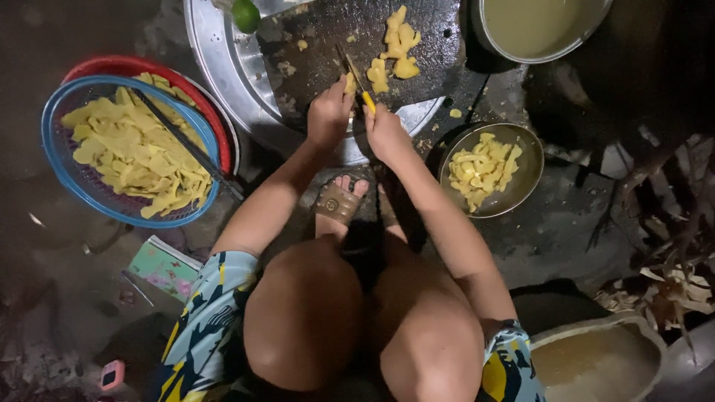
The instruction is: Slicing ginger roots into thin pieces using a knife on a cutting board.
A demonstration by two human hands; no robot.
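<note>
I squat over a dark cutting board (320, 67) that lies on a round metal tray (223, 59). My right hand (385, 132) grips a knife with a yellow handle (357, 83), its blade pointing away across the board. My left hand (330, 113) pinches a small yellow piece (349, 83) right beside the blade. A pile of cut yellow slices (395, 48) lies farther back on the board.
A blue basket (63, 167) of yellow slices sits inside a red basin at left, with a dark stick across it. A metal bowl (525, 182) of yellow pieces stands right. A green lime (245, 15), two liquid-filled pots (544, 30) (596, 357), dry husks and a patterned booklet lie around.
</note>
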